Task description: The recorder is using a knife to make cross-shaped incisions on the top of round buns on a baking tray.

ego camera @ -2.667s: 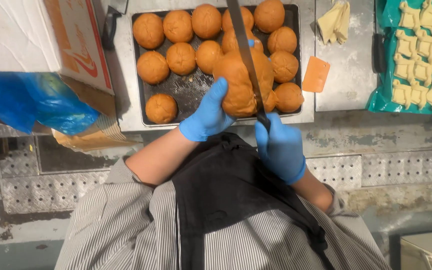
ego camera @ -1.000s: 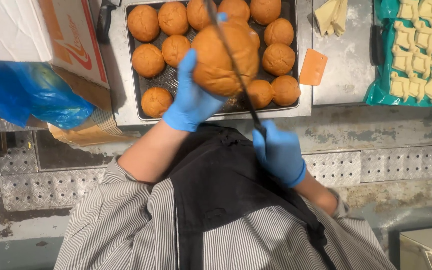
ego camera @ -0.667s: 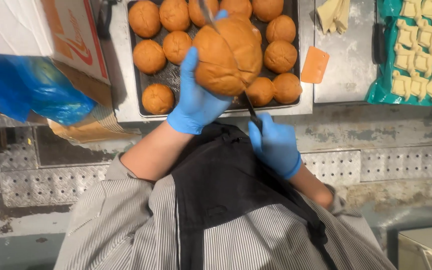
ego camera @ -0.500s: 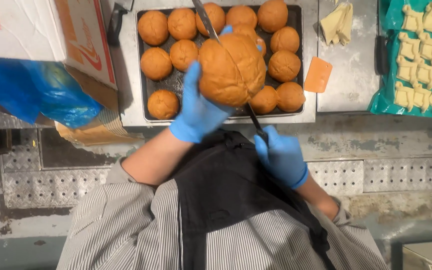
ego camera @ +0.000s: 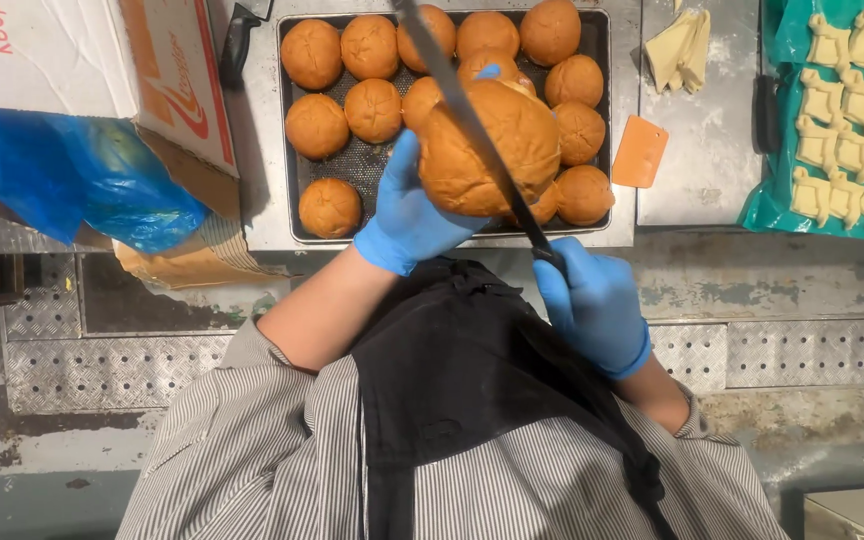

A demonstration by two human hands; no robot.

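The left hand (ego camera: 407,215), in a blue glove, was curled around a large round bun (ego camera: 487,145), holding it up in the middle of the frame above the baking tray (ego camera: 292,130). The right hand (ego camera: 592,305), also gloved, was closed on the handle of a long knife (ego camera: 467,115), whose blade lay slanted across the bun towards the top of the frame. More buns (ego camera: 352,75) sat on the tray behind. An orange scraper (ego camera: 640,152) lay right of the tray, pale dough shapes (ego camera: 847,110) at upper right, a cardboard box (ego camera: 102,60) and blue bag (ego camera: 72,175) at upper left.
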